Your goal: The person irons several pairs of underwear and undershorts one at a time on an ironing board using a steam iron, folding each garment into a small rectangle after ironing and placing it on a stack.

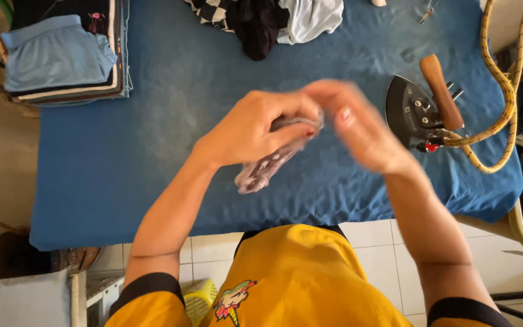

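Two hands over blue bench (122, 157): left hand (246, 130) fingers pinch small greyish cloth (264, 166) aloft; right hand (358, 124) blurred, grip unclear.

This is a home ironing corner, the kind set up for household laundry. A table (122, 157) padded with a blue cloth spreads beneath the grip, and to the right of the grip a black iron (416, 115) with a wooden handle lies on the cloth, its braided yellow cord (503, 91) looping off the edge. Far to the left of the grip sits a stack of folded clothes (62, 57), and beyond the grip lies a heap of unfolded garments (267, 21). Below the table, nearer the person than the grip, pale floor tiles (213, 248) and a small yellow basket (200, 298) show.
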